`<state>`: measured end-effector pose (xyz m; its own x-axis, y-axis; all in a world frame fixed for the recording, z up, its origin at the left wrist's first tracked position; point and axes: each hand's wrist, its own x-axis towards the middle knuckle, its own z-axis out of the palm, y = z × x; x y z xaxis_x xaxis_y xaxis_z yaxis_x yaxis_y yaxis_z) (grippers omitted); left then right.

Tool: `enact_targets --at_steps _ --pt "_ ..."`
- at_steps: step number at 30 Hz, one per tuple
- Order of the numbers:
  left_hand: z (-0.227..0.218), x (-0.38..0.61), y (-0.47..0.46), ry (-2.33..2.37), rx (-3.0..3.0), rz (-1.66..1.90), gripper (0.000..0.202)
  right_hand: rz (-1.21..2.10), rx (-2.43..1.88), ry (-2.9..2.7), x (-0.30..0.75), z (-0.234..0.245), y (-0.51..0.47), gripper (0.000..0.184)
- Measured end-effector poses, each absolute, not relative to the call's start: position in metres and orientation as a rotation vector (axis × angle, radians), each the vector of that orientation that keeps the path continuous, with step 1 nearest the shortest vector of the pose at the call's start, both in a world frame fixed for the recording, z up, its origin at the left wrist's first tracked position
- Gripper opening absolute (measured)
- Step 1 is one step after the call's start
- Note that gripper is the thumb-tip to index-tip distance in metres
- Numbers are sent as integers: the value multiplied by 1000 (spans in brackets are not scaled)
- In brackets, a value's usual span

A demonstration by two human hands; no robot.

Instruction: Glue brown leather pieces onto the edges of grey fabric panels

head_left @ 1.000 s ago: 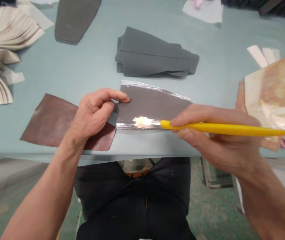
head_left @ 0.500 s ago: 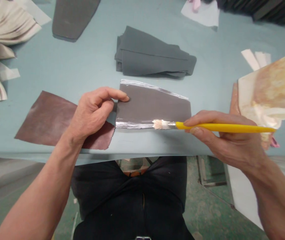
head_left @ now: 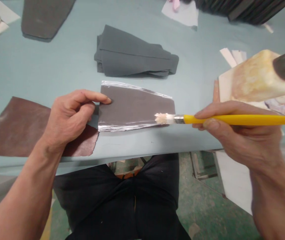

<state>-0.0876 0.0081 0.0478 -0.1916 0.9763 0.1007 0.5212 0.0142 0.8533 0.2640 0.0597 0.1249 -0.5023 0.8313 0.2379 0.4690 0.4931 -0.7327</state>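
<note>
A dark grey leather-like piece (head_left: 132, 103) lies flat on the table, with white glue streaks along its upper and lower long edges. My left hand (head_left: 70, 116) presses its left end with an outstretched index fingertip; the thumb is apart and the other fingers curl under. In my right hand (head_left: 242, 133) is a glue brush (head_left: 207, 119) with a yellow handle, pinched between thumb and fingers. Its pale bristles are over the piece's lower edge towards the right; whether they touch is unclear. A brown leather piece (head_left: 20, 126) lies partly under my left hand and forearm.
Folded dark grey pieces (head_left: 135, 53) lie just beyond the glued piece. A stained whitish glue container (head_left: 252, 76) stands at the right, near paper strips (head_left: 228, 57). Dark pieces (head_left: 45, 16) lie at the back left, and a dark stack (head_left: 222, 8) sits back right.
The brush has shifted right along the lower edge of the grey piece, turning slightly. My left fingertip stays on the piece's left end. The whole view has swung to the right.
</note>
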Motion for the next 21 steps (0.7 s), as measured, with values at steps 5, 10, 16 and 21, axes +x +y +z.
enact_targets --at_steps 5,10,16,21 --pt "52 -85 6 1842 1515 1037 42 1064 -802 -2140 214 117 67 5" --pt "56 -82 6 1867 1514 1032 42 1111 -905 -2256 216 113 76 11" --pt "54 -84 7 1888 1465 1003 39 924 -1012 -2193 275 115 79 5" --pt "54 -84 7 1884 1426 1010 35 802 -1060 -2150 299 120 77 7"
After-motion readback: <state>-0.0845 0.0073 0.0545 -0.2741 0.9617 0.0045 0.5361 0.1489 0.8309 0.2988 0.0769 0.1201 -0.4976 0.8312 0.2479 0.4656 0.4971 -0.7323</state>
